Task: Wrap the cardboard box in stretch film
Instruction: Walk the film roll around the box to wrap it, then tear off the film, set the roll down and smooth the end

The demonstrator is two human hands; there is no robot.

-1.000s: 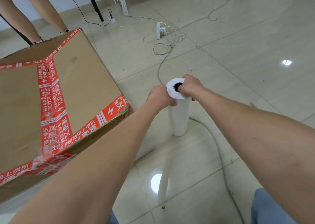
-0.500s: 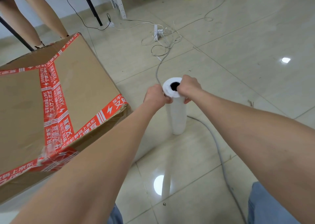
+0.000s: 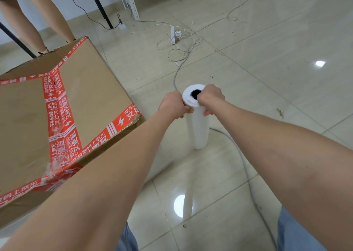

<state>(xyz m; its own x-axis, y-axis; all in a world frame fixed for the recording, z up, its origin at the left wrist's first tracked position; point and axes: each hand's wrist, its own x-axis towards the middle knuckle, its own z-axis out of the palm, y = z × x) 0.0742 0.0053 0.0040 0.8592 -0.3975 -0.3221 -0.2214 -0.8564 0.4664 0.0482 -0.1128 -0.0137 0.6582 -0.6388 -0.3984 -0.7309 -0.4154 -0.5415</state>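
The cardboard box (image 3: 28, 117) at left is noted as plain brown, banded with red tape (image 3: 57, 120) printed in white characters. The film roll (image 3: 197, 124) is white with a black core. The floor (image 3: 267, 59) is tiled glossy beige.

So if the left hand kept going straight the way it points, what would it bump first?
The stretch film roll. The left hand points straight at it, and its fingers seem to pinch the roll's upper edge, with no gap. The right hand grips the top.
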